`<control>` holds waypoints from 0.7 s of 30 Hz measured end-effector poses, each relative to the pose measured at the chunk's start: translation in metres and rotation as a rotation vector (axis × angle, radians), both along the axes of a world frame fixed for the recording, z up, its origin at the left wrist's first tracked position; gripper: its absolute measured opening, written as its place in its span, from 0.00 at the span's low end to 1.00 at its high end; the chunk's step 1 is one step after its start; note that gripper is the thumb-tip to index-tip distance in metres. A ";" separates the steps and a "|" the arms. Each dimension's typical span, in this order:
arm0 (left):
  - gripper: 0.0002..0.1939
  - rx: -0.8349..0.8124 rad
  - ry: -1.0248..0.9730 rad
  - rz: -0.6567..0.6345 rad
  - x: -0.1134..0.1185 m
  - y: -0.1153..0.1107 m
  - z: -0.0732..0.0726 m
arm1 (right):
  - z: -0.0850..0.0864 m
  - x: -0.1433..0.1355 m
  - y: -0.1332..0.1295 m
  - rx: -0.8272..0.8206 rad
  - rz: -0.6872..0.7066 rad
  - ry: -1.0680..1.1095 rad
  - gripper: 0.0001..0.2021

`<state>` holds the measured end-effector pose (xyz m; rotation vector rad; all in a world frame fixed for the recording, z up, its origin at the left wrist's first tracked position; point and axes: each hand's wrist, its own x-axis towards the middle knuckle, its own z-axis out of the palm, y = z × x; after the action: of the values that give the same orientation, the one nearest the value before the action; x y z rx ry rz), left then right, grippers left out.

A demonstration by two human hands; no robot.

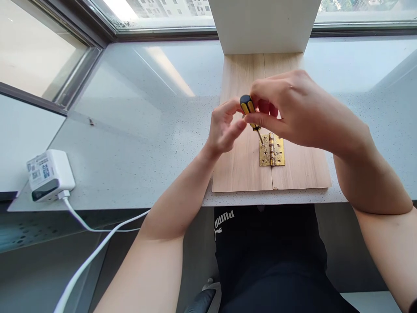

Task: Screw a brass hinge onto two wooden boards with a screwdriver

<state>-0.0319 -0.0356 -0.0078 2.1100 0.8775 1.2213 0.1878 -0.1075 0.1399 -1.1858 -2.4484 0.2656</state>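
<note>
A short screwdriver (249, 106) with a black-and-yellow handle is gripped in the fingers of my right hand (286, 108). It leans, and its shaft points down to the left leaf of a brass-coloured hinge (272, 150). The tip appears to meet that leaf near an upper hole. My left hand (226, 126) is beside the handle, thumb and forefinger brought close together. Something tiny and dark shows between those fingertips, too small to name. The hinge lies unfolded across the seam of two light wooden boards (241, 174), with several holes in its leaves.
A pale speckled countertop (130, 130) carries the boards. Behind them stands an upright white panel (263, 26) against the window. At the left edge sits a white power adapter (52, 174), its white cable (87, 265) hanging off the front and passing near my left arm.
</note>
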 end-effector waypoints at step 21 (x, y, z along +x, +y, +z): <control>0.03 -0.033 0.351 0.208 -0.011 0.032 -0.023 | -0.013 0.037 0.029 0.187 -0.225 0.037 0.27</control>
<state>-0.0431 -0.0037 -0.0312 2.2894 1.2890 0.9358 0.2252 -0.0784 0.1266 -1.3441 -2.2270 -0.0074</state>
